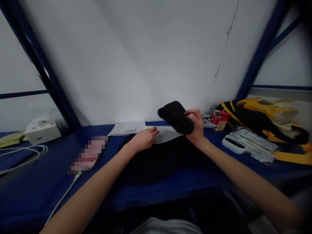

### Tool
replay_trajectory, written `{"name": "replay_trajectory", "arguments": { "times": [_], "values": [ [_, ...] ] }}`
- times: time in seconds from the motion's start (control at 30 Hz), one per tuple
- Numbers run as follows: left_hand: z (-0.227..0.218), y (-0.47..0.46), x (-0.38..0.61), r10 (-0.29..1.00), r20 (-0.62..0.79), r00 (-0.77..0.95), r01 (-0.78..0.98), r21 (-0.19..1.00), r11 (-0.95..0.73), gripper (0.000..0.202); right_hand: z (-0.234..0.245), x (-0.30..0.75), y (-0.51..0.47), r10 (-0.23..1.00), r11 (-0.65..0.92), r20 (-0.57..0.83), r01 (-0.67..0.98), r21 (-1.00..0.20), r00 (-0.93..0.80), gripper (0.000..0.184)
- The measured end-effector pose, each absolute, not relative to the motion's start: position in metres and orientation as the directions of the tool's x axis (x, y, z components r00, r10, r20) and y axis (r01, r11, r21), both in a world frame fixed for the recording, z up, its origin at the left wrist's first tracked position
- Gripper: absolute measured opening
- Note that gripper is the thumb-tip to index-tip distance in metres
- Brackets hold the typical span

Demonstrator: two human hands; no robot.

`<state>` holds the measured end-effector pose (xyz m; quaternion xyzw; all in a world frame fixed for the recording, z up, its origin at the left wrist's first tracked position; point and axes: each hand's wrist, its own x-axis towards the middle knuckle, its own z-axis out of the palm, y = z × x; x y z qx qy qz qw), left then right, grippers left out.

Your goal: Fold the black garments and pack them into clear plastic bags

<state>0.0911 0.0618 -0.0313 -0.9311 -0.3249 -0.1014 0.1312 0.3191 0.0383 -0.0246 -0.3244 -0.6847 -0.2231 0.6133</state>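
My right hand [195,125] grips a folded black cloth item [175,117], probably a sock or similar, and holds it up above the desk. My left hand [145,138] rests with its fingers on a pale grey sheet [167,135], holding nothing that I can see. Below both hands lies a heap of black fabric [156,161]. A white paper envelope [126,128] lies just beyond my left fingertips. The black item hides part of the grey sheet.
The blue desk top [48,191] holds a blurred phone [89,154] on a white cable, a tissue box [42,131], and coiled white cable [21,156]. On the right are a red carton [220,119], a white device [232,144], blister packs [253,144], and a yellow-black bag [263,120].
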Motion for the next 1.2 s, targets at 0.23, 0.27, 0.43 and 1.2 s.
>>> {"name": "replay_trajectory", "arguments": {
  "times": [0.23, 0.27, 0.43, 1.2],
  "values": [
    [-0.044, 0.076, 0.083, 0.673, 0.266, 0.69, 0.569, 0.375, -0.731, 0.028, -0.039, 0.294, 0.031, 0.209, 0.857, 0.53, 0.415, 0.305, -0.822, 0.02],
    [-0.042, 0.075, 0.082, 0.682, 0.269, 0.68, 0.565, 0.4, -0.722, 0.03, -0.04, 0.292, 0.031, 0.243, 0.866, 0.452, 0.402, 0.297, -0.858, 0.025],
    [-0.033, 0.066, 0.081, 0.612, 0.317, 0.724, 0.497, 0.375, -0.783, 0.059, -0.043, 0.287, 0.032, 0.421, 0.851, 0.331, 0.494, 0.18, -0.845, 0.045],
    [-0.034, 0.08, 0.075, 0.829, 0.308, 0.467, 0.836, 0.151, -0.527, 0.008, -0.039, 0.236, 0.054, 0.817, 0.481, 0.198, 0.829, 0.285, -0.542, 0.031]
  ]
}}
